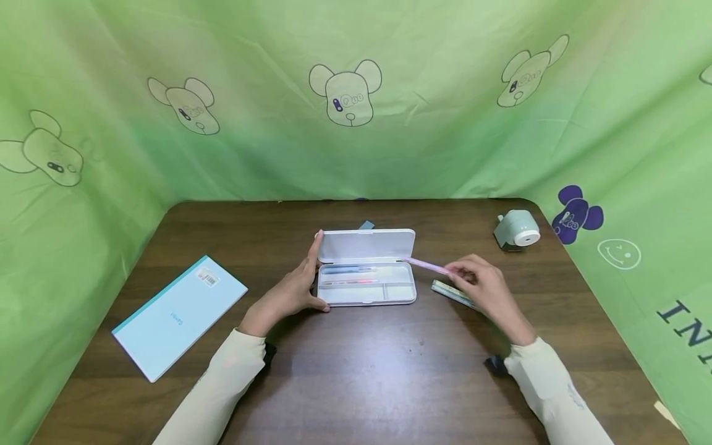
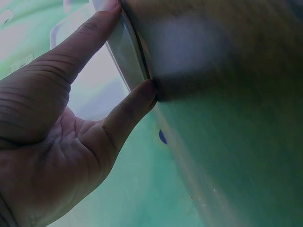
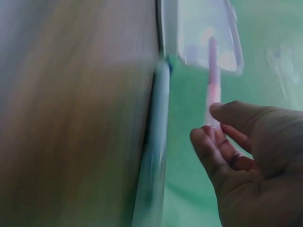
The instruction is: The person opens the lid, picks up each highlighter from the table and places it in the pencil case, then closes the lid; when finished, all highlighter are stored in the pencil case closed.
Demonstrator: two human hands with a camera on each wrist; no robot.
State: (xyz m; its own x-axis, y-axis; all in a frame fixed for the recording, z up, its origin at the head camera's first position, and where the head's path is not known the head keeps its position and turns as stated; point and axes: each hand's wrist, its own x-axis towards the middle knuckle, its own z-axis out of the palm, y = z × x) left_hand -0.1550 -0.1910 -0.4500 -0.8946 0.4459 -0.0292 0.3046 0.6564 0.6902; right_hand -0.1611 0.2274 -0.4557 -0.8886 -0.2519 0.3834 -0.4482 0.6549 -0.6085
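An open white pencil case (image 1: 399,272) lies mid-table, its lid raised at the back. My left hand (image 1: 290,293) holds its left end, thumb at the front corner and a finger up along the lid's edge; in the left wrist view the hand (image 2: 71,123) spans this end. Inside are a blue pen (image 1: 349,269) and a clear pen with pinkish parts (image 1: 349,282). My right hand (image 1: 479,285) pinches a pink-purple pen (image 1: 426,265) by one end, its other end pointing at the case's right side. Beneath that hand lies a pale green pen-like thing (image 1: 453,293), partly hidden.
A light blue notebook (image 1: 179,318) lies at the left. A pale green pencil sharpener (image 1: 517,229) stands at the back right. Behind the lid a small blue-grey piece (image 1: 366,225) shows. Green printed cloth (image 1: 267,154) surrounds the table's back and sides.
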